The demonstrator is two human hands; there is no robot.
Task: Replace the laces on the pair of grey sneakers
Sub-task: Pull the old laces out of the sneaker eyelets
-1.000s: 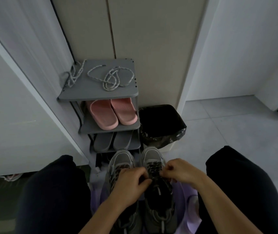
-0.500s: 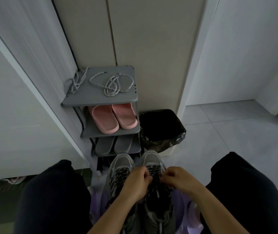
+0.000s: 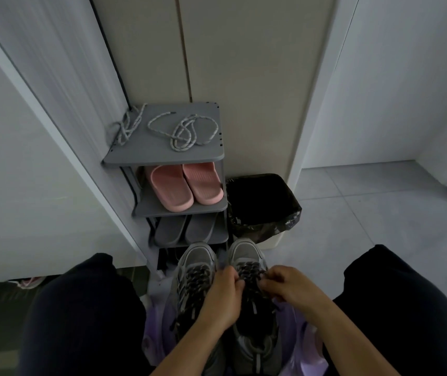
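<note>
Two grey sneakers stand side by side on the floor between my knees, toes pointing away. The left sneaker (image 3: 195, 263) carries a dark speckled lace. Over the right sneaker (image 3: 245, 252), my left hand (image 3: 223, 297) and my right hand (image 3: 288, 289) each pinch the dark lace (image 3: 249, 268) near the upper eyelets. Two light speckled laces lie loose on the top shelf: one (image 3: 187, 131) coiled at the middle, the other (image 3: 127, 127) at the left edge.
A grey shoe rack (image 3: 162, 156) stands against the wall, holding pink slippers (image 3: 187, 185) and grey slippers (image 3: 184, 230). A bin with a black bag (image 3: 263, 207) sits to its right. A lilac bag (image 3: 306, 359) lies under the sneakers. My knees flank both sides.
The view has tilted upward, so everything sits lower in the frame. My hands stay pinched on the right sneaker's lace, now a little further toward the toe.
</note>
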